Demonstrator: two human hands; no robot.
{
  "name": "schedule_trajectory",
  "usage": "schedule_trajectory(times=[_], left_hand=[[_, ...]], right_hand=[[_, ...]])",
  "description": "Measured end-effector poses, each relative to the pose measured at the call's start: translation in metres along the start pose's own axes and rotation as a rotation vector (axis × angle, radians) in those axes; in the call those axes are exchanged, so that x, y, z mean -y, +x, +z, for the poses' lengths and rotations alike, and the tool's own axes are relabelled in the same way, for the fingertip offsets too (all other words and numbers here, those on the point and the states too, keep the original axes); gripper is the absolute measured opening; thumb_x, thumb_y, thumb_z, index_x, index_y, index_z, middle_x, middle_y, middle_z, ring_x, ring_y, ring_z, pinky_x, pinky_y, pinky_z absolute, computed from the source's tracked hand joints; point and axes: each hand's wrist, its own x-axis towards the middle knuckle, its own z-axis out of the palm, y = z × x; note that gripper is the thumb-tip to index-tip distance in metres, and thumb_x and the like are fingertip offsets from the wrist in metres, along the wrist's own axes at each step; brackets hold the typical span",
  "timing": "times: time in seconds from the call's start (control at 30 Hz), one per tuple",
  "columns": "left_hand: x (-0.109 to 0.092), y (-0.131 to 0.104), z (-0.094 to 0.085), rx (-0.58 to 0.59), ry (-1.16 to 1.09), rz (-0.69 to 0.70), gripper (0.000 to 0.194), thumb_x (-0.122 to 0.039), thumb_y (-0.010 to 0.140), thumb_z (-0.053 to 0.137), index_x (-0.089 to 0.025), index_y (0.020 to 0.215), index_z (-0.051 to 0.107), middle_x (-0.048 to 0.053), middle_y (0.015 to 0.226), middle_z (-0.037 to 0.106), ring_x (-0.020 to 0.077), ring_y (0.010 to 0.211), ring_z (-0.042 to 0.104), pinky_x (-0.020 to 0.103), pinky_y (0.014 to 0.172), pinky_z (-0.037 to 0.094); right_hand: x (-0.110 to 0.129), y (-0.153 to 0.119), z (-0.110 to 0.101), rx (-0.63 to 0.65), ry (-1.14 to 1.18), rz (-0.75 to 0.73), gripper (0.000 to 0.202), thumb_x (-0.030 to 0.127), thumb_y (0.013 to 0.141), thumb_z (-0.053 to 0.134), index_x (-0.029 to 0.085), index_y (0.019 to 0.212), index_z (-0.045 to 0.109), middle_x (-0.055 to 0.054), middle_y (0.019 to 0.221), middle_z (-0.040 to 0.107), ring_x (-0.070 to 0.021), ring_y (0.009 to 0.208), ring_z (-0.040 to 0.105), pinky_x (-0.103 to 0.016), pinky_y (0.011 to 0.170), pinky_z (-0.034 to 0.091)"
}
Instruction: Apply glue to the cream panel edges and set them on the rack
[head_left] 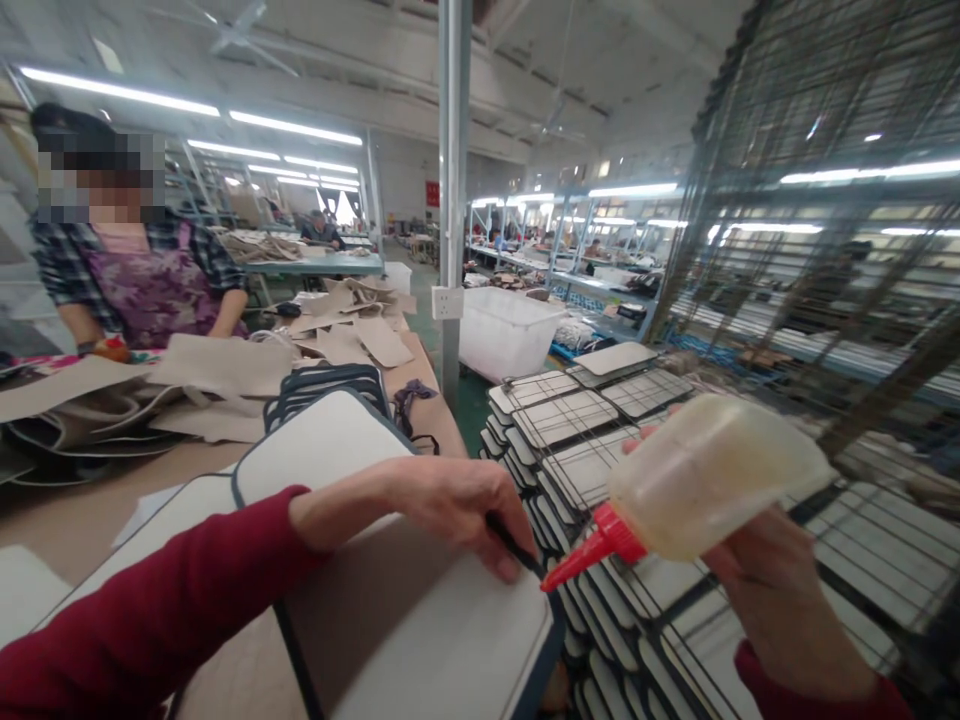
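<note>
My right hand (772,570) grips a translucent squeeze bottle (720,475) with yellowish contents, tipped nozzle-down to the left. The tip of its red nozzle (589,555) is at the corner of a white panel (442,620) with dark edging. My left hand (457,505) reaches across that panel, its fingers closed on a dark edging strip (514,540) near the same corner. Part of the strip is hidden under the fingers. Behind my left forearm lies another white panel (322,440) with dark trim.
Wire racks (570,410) full of similar panels stand at the right, more racks tilted up above. Beige cut pieces (225,375) are heaped on the table (427,400). A co-worker (150,270) stands at the left. Beyond are a metal post (451,200) and a white bin (502,330).
</note>
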Motion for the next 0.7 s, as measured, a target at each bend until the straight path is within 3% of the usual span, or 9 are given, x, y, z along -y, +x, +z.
schedule_trajectory(times=[0.27,0.53,0.7], left_hand=[[-0.013,0.004,0.008,0.064,0.000,0.036,0.025,-0.009,0.077,0.063,-0.010,0.099,0.074,0.005,0.095,0.074,0.0220,0.088,0.067,0.022,0.080,0.050],[-0.014,0.001,0.012,0.047,0.002,0.063,0.024,-0.005,0.074,0.064,-0.011,0.094,0.076,0.005,0.088,0.075,0.0208,0.081,0.068,0.022,0.075,0.050],[-0.005,-0.001,0.011,0.087,-0.007,0.055,0.027,-0.021,0.078,0.067,-0.010,0.102,0.074,0.007,0.094,0.074,0.0203,0.085,0.066,0.021,0.077,0.049]], right_hand=[[0.001,-0.002,-0.007,0.014,0.001,0.015,0.060,0.037,0.056,0.081,0.028,0.112,0.063,-0.006,0.100,0.070,-0.0247,0.088,0.067,-0.034,0.072,0.055],[0.009,-0.009,-0.002,0.175,0.016,0.034,0.043,0.043,0.068,0.076,0.030,0.108,0.066,-0.007,0.101,0.070,-0.0257,0.090,0.067,-0.035,0.074,0.055],[0.009,-0.009,-0.002,0.121,0.006,0.009,0.056,0.040,0.059,0.082,0.029,0.111,0.064,-0.006,0.101,0.070,-0.0246,0.089,0.068,-0.032,0.077,0.055]])
